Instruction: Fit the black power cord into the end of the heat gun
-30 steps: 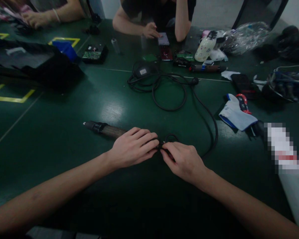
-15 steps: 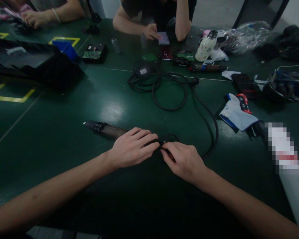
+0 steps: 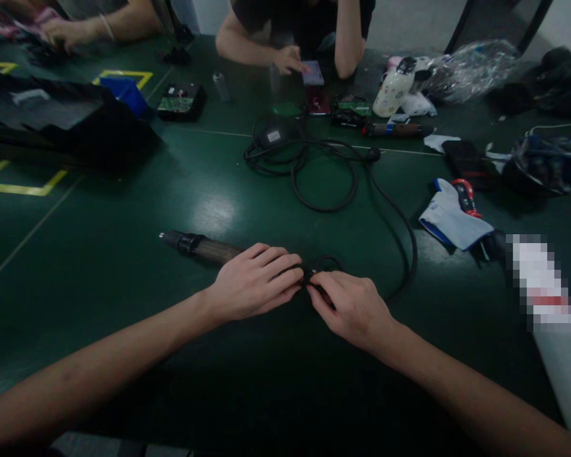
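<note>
Near side of the white-labelled black block (image 3: pixel 285 132): electric screwdriver (image 3: pixel 214 249) lies tip leftward, left hand (image 3: pixel 257 284) clasped over its rear, right hand (image 3: pixel 349 308) pinching black cord (image 3: pixel 413 244) at the tail.

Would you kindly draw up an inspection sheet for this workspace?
Surface: dark green tabletop with yellow tape marks.
Job's things: dark cylindrical tool, lying lengthwise, partly covered.
Clutter: glove, bottle and clear plastic wrap towards the right.
Hands: left hand over the tool; right hand pinching a dark part at its right end.
Cables: black cable, loosely looped, running behind the right hand.
Surroundings: a co-worker's hand at a phone; another person's hand far left.
</note>
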`<state>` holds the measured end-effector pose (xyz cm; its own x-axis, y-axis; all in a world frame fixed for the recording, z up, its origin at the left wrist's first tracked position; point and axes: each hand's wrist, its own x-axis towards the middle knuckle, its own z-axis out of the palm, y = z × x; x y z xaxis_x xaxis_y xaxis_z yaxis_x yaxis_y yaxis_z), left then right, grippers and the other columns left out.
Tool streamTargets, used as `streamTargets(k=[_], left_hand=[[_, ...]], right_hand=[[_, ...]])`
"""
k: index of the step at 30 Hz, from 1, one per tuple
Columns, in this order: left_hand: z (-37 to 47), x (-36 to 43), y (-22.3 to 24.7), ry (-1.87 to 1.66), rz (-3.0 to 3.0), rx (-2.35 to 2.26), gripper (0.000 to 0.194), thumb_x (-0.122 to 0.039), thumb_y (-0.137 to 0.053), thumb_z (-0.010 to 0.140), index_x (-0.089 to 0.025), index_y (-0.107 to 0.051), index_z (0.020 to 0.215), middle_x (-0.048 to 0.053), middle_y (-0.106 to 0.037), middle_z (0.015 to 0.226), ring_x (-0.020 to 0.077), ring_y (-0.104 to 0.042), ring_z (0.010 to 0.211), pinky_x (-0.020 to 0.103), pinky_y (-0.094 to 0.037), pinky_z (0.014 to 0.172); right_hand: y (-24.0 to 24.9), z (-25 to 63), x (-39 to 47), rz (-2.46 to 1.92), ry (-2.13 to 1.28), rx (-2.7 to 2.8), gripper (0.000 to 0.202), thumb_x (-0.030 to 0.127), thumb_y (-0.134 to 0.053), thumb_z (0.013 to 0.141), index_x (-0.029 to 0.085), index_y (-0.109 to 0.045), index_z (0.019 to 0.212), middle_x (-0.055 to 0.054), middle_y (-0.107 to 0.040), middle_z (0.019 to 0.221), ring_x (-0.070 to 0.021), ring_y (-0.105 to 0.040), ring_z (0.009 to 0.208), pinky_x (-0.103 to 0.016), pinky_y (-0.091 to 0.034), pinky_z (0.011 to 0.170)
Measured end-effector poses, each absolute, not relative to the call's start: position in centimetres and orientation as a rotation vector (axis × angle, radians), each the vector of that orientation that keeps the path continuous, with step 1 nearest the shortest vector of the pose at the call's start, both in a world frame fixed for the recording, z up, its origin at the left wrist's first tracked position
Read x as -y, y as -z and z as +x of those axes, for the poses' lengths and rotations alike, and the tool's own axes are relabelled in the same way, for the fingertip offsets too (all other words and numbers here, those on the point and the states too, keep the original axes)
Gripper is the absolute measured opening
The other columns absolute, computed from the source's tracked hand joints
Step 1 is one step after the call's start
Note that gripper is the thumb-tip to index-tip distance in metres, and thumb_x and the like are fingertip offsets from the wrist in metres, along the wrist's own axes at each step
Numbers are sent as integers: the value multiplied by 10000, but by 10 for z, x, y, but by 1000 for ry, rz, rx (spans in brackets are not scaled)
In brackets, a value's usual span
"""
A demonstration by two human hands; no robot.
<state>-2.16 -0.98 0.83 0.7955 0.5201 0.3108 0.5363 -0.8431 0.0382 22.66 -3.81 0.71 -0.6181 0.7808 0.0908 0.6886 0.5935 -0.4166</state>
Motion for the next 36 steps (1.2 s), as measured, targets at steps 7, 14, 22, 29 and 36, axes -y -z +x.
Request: streamTargets(k=[7,14,22,29,36], left_hand=[[-21,10,-10,477,-2926,845,229,-307,-573,1006,-208,-622,1206,49,-644,1318,234,-605,1173,384,-481,934],[-20,10,-9,469,-2924,817,260,-314,-581,999,-218,-614,1238,47,-646,1318,239,-611,1163,393,-479,936],[-21,10,-9,485,-2925,836,255,-331,-568,1009,-207,-621,1225,61,-660,1298,232,-617,1162,384,-480,945],[-20,10,-10,490,-2923,891,209,-323,-566,1014,-191,-622,1167,47,-674,1253,217,-623,1131,368,-480,942],[-21,10,-10,466,-2925,829,248,-296,-567,1007,-212,-612,1237,50,-664,1283,235,-612,1157,389,-474,950]], right_hand=[[-6,227,38,-1194,-487,2560,190,290,-491,1050,166,-621,1113,-70,-727,1017,-195,-684,866,-326,-495,737],[-8,226,37,-1189,-479,2555,182,282,-497,1045,164,-627,1096,-76,-733,1009,-189,-681,828,-317,-488,712],[-9,226,37,-1177,-458,2546,175,275,-514,1036,165,-638,1091,-81,-741,994,-191,-693,840,-315,-506,726],[-8,226,38,-1185,-465,2559,192,283,-498,1046,160,-639,1086,-87,-737,994,-193,-681,835,-317,-503,722],[-6,226,38,-1180,-443,2543,186,289,-510,1044,163,-637,1094,-83,-742,996,-191,-686,837,-313,-498,723]])
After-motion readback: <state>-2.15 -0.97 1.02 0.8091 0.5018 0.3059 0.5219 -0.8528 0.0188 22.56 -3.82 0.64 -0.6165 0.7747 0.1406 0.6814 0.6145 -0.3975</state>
